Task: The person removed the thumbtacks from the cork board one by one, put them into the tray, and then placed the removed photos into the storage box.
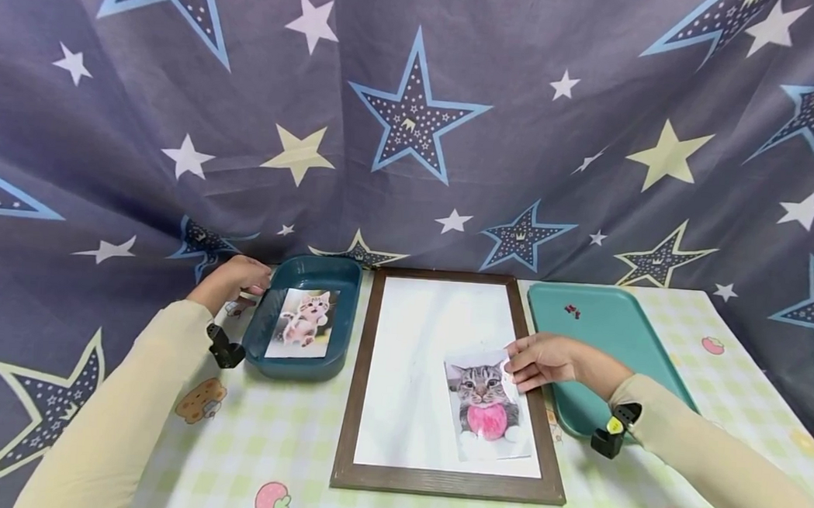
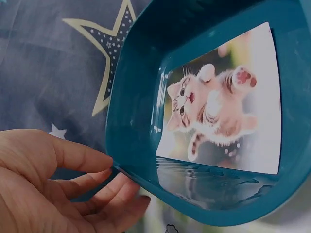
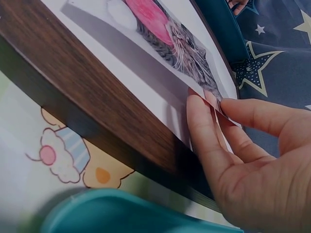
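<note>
My right hand point(image 1: 540, 361) pinches the upper right edge of a photo of a grey tabby cat with a pink heart point(image 1: 486, 420). In the right wrist view the pinched edge is raised off the white surface of a brown-framed board point(image 1: 391, 331), with a shadow under it. At the left, my left hand point(image 2: 73, 187) has loosely bent fingers, with thumb and fingertips right at the rim of a dark teal bin point(image 2: 127, 111). Inside the bin lies a photo of a kitten standing on its hind legs point(image 2: 218, 107).
A green tray point(image 1: 612, 329) stands right of the board, with a few small red pieces point(image 1: 572, 311) near its far left corner. A checked tablecloth point(image 1: 226, 468) covers the table, and a star-printed curtain point(image 1: 395, 214) hangs right behind it.
</note>
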